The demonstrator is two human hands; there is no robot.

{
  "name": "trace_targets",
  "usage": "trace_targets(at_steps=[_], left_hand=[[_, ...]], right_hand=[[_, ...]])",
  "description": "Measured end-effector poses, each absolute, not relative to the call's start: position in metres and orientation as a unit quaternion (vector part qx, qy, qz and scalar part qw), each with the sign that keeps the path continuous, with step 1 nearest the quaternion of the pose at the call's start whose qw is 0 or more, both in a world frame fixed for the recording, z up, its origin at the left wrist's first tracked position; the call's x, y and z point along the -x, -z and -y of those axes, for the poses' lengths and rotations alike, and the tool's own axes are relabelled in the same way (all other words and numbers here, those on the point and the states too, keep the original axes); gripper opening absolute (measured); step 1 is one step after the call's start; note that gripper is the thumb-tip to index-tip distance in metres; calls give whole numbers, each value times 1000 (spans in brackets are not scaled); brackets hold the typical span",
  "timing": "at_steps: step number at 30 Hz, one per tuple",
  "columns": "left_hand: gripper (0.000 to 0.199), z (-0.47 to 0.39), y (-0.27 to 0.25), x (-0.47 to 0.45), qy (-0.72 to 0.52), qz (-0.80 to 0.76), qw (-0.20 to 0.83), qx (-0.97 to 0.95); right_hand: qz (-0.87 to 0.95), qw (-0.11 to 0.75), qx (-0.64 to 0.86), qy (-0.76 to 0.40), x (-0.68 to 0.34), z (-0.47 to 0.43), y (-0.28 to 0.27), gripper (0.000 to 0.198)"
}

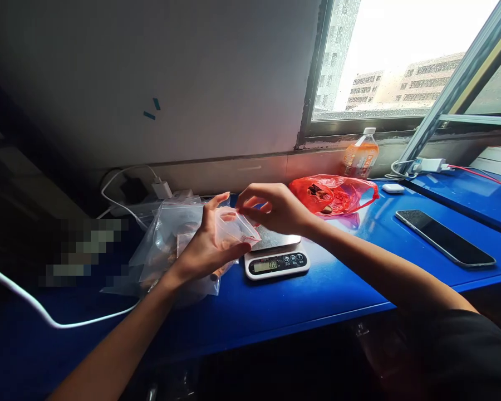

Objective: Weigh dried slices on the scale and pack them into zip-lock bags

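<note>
Head cam looks fwd & down over desk (pixel 338 291), hands (pixel 273 207) close, nr ctr.

1. A blue table (pixel 338 292) stretched from left to right.
2. Clear plastic bags (pixel 150 242) lay left of the middle.
3. A scale (pixel 278 266) sat just right of them.
4. Farther back lay a red bag (pixel 350 195).
5. A small white case (pixel 393 189) and a phone (pixel 445 238) lay right.

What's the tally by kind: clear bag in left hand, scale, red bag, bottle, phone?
Clear bag in left hand: 1
Scale: 1
Red bag: 1
Bottle: 1
Phone: 1
Total: 5
</note>
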State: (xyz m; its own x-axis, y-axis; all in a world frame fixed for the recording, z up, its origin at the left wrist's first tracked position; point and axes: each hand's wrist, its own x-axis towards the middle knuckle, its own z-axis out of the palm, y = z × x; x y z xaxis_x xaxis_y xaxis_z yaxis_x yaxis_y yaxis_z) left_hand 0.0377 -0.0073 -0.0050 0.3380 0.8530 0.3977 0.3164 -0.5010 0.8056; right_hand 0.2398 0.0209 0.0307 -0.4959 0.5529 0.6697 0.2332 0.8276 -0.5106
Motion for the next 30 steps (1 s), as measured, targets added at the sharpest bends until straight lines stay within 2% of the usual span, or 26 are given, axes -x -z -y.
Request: trace_targets(at_steps=[2,4,9,13,24,30], left_hand=[[102,7,3,-36,-412,-398,306,-761],[102,7,2,-36,-407,-395,292,-770],[99,6,3,-37,-404,-382,275,-784],[98,6,4,-38,-390,-390,265,-791],[98,4,10,-39,-375,-386,274,-797],[95,6,8,-38,-362,-393,274,-800]], right_hand=[[816,479,297,-125,-254,-31,-23,12],[794,465,387,-66,-269,-43,-8,13],[799,256,545,-15,-272,-58,29,33],[801,197,563,45,-255,-53,35,30],[816,177,544,-80,-274,-66,30,17],[826,238,500,-100,-279,-55,24,11]])
